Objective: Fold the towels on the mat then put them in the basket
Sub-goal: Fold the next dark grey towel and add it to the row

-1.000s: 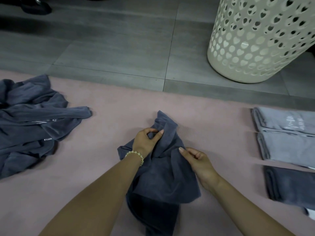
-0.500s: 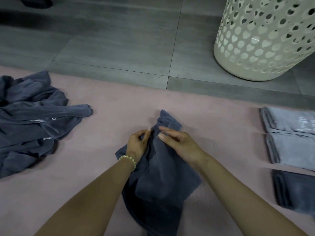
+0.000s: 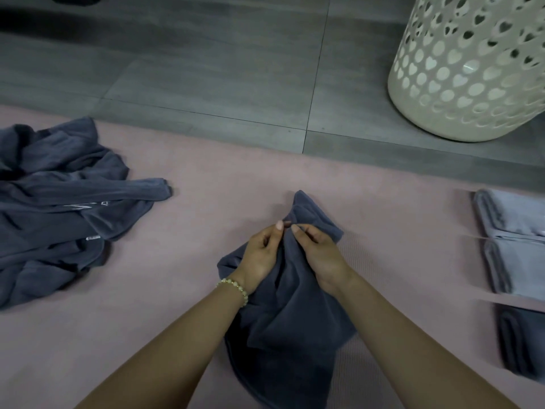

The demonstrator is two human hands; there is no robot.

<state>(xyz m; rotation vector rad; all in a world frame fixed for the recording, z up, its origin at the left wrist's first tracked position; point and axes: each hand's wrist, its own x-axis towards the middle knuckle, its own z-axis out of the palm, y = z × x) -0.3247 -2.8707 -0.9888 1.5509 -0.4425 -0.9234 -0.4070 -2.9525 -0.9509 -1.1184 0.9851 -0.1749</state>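
Observation: the left hand (image 3: 259, 255) and right hand (image 3: 320, 255) are close together, nearly touching at the fingertips. Both lie on a crumpled dark grey towel (image 3: 295, 314) that rests on the pink mat (image 3: 206, 202) directly beneath and in front of them.

Grip: each hand has its fingers curled, with thumb and forefinger pinching a ridge of the cloth at its far end. Neither hand is spread flat. In my judgement the paired pinch is there to find an edge or corner, so that the cloth can be drawn out square before any fold is made.

Condition of work: the towel is bunched and shows no fold. It trails back between the forearms.

Surroundings: a heap of unfolded dark towels (image 3: 59, 216) lies well to the left of the left hand, apparently the stock yet to be done. Light grey folded towels (image 3: 516, 246) and a dark folded towel (image 3: 522, 340) lie in a row well to the right of the right hand, probably staged for transfer. The laundry basket (image 3: 472, 69) stands beyond and to the right on the tiled floor (image 3: 206, 69), off the mat. A bead bracelet (image 3: 234, 286) sits on the left wrist.
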